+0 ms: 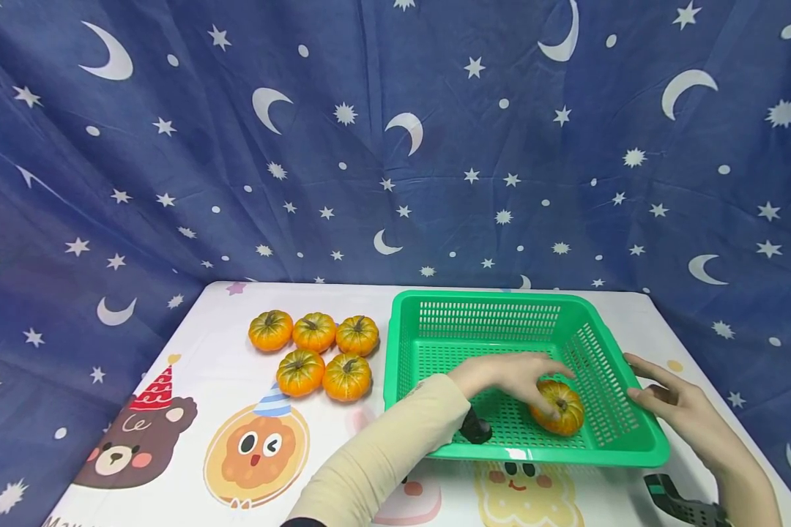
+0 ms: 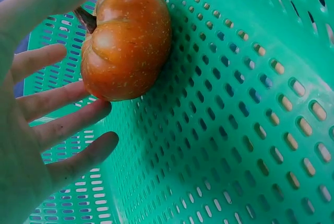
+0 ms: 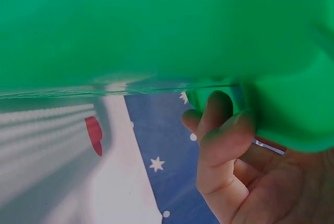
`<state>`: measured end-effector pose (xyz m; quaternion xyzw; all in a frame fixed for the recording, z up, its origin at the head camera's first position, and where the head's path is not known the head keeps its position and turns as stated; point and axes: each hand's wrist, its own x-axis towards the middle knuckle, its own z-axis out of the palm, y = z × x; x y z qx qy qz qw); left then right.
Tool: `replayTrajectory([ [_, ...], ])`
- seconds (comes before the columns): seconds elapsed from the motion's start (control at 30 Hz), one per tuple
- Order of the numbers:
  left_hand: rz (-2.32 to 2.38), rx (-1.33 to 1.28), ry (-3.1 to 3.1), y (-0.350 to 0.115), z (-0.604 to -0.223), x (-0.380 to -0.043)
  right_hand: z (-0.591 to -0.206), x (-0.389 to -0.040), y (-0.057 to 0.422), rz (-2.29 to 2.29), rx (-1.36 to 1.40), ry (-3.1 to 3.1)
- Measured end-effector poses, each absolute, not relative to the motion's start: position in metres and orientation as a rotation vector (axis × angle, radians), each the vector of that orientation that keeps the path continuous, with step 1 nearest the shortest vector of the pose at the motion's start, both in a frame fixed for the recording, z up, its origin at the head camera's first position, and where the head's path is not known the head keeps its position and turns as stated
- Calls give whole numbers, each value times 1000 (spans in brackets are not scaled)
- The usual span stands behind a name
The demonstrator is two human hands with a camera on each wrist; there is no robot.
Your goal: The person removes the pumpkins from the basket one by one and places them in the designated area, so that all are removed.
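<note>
A small orange-green pumpkin lies inside a green plastic basket, toward its near right corner. My left hand reaches into the basket beside the pumpkin. In the left wrist view its fingers are spread and fairly straight, with fingertips at the pumpkin's side and the thumb near its stem. At the basket's right side, my right hand grips the rim. The right wrist view shows its fingers bent beneath the green rim.
Several more small pumpkins sit in two rows on the table, left of the basket. The white tablecloth carries cartoon prints. Behind the table hangs a blue curtain with moons and stars.
</note>
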<state>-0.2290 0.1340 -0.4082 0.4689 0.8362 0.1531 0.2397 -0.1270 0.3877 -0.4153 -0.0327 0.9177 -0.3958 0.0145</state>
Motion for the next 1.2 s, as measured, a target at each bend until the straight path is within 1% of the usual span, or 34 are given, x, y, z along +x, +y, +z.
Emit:
replayTrajectory([
  [0.37, 359, 1297, 2251, 142, -414, -228, -416, -125, 387, -1246, -91, 2839],
  [0.67, 344, 1234, 2260, 144, -417, -227, -416, -125, 386, -1260, -100, 2841],
  [1.2, 296, 1250, 2300, 146, -421, -230, -415, -126, 387, -1250, -106, 2857],
])
